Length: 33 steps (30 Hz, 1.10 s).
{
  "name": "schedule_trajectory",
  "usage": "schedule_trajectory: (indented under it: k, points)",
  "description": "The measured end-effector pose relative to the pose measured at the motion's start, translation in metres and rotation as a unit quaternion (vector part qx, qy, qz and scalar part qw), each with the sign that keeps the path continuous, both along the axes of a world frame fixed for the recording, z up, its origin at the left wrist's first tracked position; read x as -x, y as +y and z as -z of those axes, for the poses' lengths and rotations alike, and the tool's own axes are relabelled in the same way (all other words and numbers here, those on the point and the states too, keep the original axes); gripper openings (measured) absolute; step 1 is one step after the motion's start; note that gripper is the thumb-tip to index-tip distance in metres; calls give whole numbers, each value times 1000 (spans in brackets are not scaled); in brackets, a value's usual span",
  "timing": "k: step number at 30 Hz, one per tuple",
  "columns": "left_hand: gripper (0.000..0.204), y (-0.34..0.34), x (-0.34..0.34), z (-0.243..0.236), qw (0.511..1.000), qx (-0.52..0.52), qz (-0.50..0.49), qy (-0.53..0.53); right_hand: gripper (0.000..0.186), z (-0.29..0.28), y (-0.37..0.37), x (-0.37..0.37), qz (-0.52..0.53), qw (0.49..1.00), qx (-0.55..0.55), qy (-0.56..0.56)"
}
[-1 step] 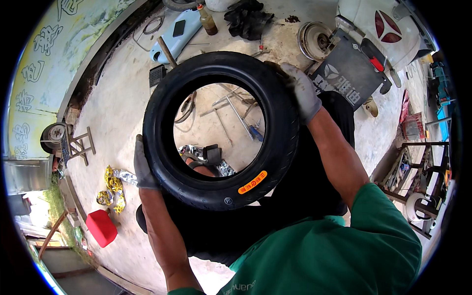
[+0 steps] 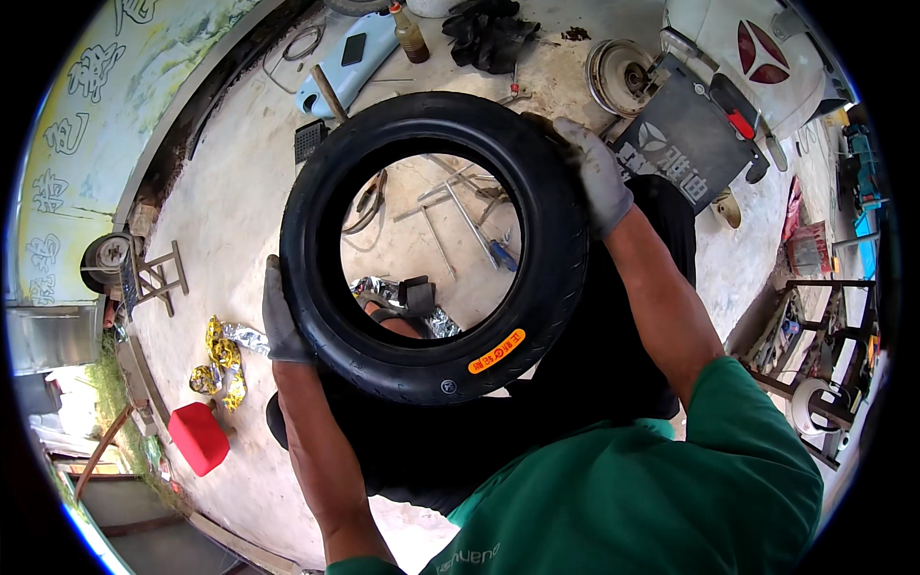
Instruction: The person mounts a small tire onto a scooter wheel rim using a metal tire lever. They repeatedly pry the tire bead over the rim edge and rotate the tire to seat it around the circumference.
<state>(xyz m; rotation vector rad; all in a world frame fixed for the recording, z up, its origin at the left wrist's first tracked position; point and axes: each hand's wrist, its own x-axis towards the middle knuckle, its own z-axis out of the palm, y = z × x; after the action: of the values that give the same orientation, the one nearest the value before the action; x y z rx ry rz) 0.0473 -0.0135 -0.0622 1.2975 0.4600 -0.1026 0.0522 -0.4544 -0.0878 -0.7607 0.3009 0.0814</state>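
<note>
Black rubber tyre (image 2: pixel 553 240) held above the floor (image 2: pixel 213 235), well off its left edge. Gloved left hand (image 2: pixel 285 321) grips the tyre's left side, gloved right hand (image 2: pixel 598 180) its upper right. Tyre barely shifts, both grips unchanged: still simply being held.

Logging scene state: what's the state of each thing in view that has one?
Tire: unmounted, held
Left hand: gloved, holding tire
Right hand: gloved, holding tire
Phone: screen dark
Bottle: looks part full
Rim: no tire fitted
Gold foil: crumpled
Red jug: can't tell if upright
</note>
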Motion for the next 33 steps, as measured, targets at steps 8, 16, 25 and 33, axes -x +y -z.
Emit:
schedule_trajectory:
  k: [8, 16, 25, 33]
  points:
    - [48, -2, 2, -5, 999, 34, -32, -26, 38, -20, 7, 12, 10, 1000, 1, -7]
    - [54, -3, 6, -10, 997, 40, -63, -4, 35, -7, 6, 10, 36, 999, 30, 23]
    - [57, 12, 5, 7, 996, 29, -49, -64, 39, 3, 6, 9, 38, 999, 3, -14]
    - [58, 16, 3, 7, 993, 85, -12, -78, 42, 10, 6, 11, 17, 999, 34, -38]
